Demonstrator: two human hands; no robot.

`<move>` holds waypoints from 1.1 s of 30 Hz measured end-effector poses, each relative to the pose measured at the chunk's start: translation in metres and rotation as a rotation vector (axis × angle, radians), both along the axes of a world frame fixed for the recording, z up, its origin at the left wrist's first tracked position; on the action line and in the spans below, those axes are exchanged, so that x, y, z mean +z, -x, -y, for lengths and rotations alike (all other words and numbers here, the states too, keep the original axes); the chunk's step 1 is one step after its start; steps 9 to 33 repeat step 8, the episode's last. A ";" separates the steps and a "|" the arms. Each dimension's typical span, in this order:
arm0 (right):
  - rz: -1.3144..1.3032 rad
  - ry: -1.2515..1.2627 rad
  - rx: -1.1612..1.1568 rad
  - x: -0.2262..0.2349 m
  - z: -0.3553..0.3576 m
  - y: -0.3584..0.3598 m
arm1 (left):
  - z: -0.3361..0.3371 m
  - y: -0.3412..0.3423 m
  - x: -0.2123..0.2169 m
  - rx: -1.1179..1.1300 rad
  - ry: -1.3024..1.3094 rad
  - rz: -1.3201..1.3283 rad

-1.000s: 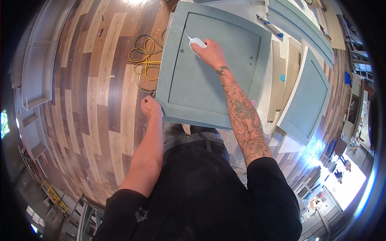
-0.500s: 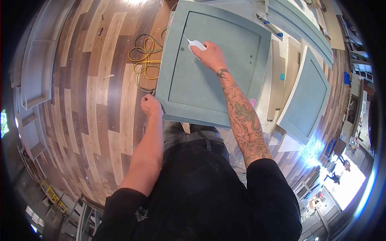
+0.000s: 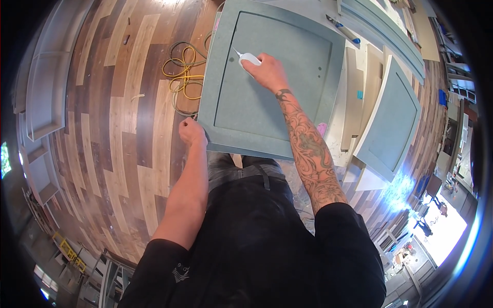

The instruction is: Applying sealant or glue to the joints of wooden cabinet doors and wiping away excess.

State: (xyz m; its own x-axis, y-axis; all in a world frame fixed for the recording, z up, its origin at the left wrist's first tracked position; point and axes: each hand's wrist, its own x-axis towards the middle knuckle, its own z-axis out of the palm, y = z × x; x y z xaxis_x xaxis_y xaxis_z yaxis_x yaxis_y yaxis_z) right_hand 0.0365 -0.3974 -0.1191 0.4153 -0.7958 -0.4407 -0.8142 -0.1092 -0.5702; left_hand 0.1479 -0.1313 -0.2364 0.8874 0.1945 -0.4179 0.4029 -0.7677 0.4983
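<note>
A grey-green cabinet door (image 3: pixel 277 110) with a recessed centre panel lies in front of me. My right hand (image 3: pixel 270 73) is closed around a white squeeze bottle (image 3: pixel 249 59) above the door's upper left part. The bottle's thin pointed nozzle is at the inner edge of the left frame piece; whether it touches cannot be seen. Beside the door's near left corner, my left hand (image 3: pixel 192 132) is curled closed, and its fingers hide whatever they may hold. A few dark spots mark the recessed panel, and a pink patch (image 3: pixel 322 128) shows at the right edge.
Yellow and greenish cords (image 3: pixel 188 72) lie coiled on the wood-plank floor left of the door. To the right are another grey-green door (image 3: pixel 393 120), beige boards (image 3: pixel 352 97) and a utility knife (image 3: pixel 340 26). White cabinet frames (image 3: pixel 47 97) stand far left.
The bottle's nozzle has shifted slightly toward me along the left inner edge of the door. My left hand stays closed by the near corner.
</note>
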 end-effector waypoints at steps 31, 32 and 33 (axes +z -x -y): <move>-0.013 -0.020 0.017 0.001 -0.004 0.002 | 0.000 -0.001 -0.001 0.013 0.010 -0.015; -0.013 -0.020 0.017 0.001 -0.004 0.002 | 0.000 -0.001 -0.001 0.013 0.010 -0.015; -0.013 -0.020 0.017 0.001 -0.004 0.002 | 0.000 -0.001 -0.001 0.013 0.010 -0.015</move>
